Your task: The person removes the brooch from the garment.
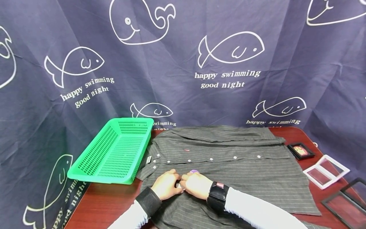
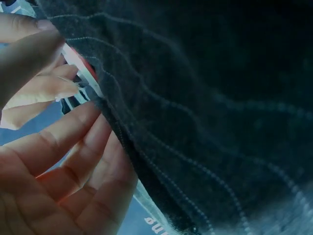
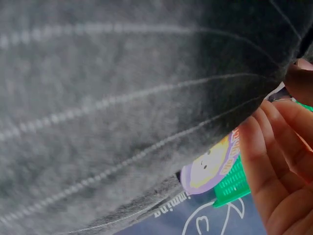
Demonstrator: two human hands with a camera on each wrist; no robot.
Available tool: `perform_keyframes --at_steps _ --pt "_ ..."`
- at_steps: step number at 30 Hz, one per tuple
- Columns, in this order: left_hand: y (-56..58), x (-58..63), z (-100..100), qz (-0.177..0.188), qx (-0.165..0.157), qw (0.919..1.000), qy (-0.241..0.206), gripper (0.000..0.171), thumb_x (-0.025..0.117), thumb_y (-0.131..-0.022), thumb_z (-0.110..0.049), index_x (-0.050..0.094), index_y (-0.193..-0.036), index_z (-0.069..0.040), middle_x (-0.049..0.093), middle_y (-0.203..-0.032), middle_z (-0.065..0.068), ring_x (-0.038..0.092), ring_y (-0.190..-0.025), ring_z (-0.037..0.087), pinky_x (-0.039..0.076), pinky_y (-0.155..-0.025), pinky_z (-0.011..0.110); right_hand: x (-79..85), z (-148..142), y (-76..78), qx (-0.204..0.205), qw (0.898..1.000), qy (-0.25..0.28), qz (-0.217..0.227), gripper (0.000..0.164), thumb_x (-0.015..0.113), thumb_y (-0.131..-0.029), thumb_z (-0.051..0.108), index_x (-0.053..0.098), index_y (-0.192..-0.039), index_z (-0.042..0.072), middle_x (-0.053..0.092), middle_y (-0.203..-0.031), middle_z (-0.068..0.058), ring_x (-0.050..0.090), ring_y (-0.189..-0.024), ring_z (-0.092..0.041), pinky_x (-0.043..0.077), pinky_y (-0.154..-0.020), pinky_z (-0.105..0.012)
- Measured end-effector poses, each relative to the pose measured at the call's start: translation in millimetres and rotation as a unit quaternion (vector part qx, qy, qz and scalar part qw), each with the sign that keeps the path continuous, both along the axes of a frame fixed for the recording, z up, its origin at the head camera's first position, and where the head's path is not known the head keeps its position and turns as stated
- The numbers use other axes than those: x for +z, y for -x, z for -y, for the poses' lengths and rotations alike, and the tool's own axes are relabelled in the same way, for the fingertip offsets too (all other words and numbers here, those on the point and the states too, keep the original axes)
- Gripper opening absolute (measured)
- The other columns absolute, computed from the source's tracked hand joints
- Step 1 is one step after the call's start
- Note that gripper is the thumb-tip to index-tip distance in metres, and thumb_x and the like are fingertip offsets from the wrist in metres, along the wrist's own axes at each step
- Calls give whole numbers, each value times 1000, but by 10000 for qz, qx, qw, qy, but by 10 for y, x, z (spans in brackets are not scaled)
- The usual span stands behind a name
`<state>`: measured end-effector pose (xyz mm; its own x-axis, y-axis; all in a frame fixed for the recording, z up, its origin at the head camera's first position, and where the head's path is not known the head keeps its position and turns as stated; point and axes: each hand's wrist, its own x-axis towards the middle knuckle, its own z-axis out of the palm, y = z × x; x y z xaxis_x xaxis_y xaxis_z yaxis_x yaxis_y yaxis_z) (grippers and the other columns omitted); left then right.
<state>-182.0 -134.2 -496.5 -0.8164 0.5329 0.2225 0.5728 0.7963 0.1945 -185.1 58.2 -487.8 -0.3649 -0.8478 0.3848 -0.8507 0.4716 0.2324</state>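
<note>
A dark grey pinstriped shirt (image 1: 251,181) lies spread over the table, its row of white buttons running left to right. My left hand (image 1: 166,185) and right hand (image 1: 197,186) meet over its front, left of the middle. In the left wrist view, the left hand's fingers (image 2: 83,171) pinch the folded cloth beside a white and red edge. Right-hand fingertips (image 3: 259,132) pinch the same fold from the other side. A small white piece (image 1: 178,185) shows between the hands. Beside the right hand is a flat, purple-edged disc (image 3: 208,169) with a cartoon face, partly hidden by cloth.
A green perforated basket (image 1: 132,179) stands at the left, beside the collar. To the right are a small black frame with a paw picture (image 1: 300,150), a white double frame (image 1: 318,173) and a dark frame (image 1: 346,206) near the edge. A patterned curtain (image 1: 183,92) hangs behind.
</note>
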Motion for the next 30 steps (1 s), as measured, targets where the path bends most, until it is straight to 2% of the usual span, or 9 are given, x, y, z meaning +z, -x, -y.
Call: perform_keyframes --at_steps 7,11,14,18,24,26,30 --pt "39 10 19 148 -162 9997 -112 25 84 -68 -34 68 -78 -17 52 -76 -6 43 -60 3 38 -54 19 -17 -40 41 -55 10000 31 -58 18 79 -71 24 63 -76 18 56 -77 7 57 -72 -10 47 -65 -21" --pt "56 0 38 261 -211 9994 -116 24 83 -71 -35 70 -81 -17 52 -77 -6 41 -61 2 37 -54 18 -30 -28 26 -85 9990 -137 -429 14 77 -72 21 63 -74 19 56 -77 8 55 -70 -9 45 -63 -20" --pt "62 2 53 332 -277 9989 -177 27 82 -72 -34 73 -88 -15 54 -79 -5 43 -63 2 38 -56 18 -28 -7 -15 -229 9969 -331 -671 10 73 -76 23 64 -75 20 57 -78 8 54 -71 -9 44 -61 -20" --pt "66 6 69 379 -358 9983 -271 31 82 -73 -32 74 -95 -12 57 -82 -3 47 -65 4 42 -59 19 -20 11 -59 -455 9965 -386 -593 8 71 -80 27 65 -78 22 58 -81 9 54 -75 -9 45 -62 -21" --pt "34 36 86 485 -362 9971 -470 32 82 -75 -30 73 -97 -8 64 -90 1 59 -78 10 49 -70 24 -31 -1 -17 -359 9972 -368 -537 8 71 -81 24 64 -77 21 58 -79 9 56 -72 -8 46 -63 -21" --pt "14 54 90 550 -319 9964 -556 34 82 -74 -30 72 -99 -8 65 -93 2 61 -83 13 51 -73 25 -32 -7 11 -300 9989 -166 -307 11 74 -78 22 64 -75 20 57 -76 8 56 -70 -8 46 -62 -21" --pt "-18 70 99 641 -150 9951 -735 37 82 -75 -30 71 -103 -7 64 -98 2 63 -87 14 53 -77 28 -23 -14 47 -194 9970 475 574 14 77 -76 17 64 -72 18 57 -72 8 55 -64 -7 46 -61 -21"
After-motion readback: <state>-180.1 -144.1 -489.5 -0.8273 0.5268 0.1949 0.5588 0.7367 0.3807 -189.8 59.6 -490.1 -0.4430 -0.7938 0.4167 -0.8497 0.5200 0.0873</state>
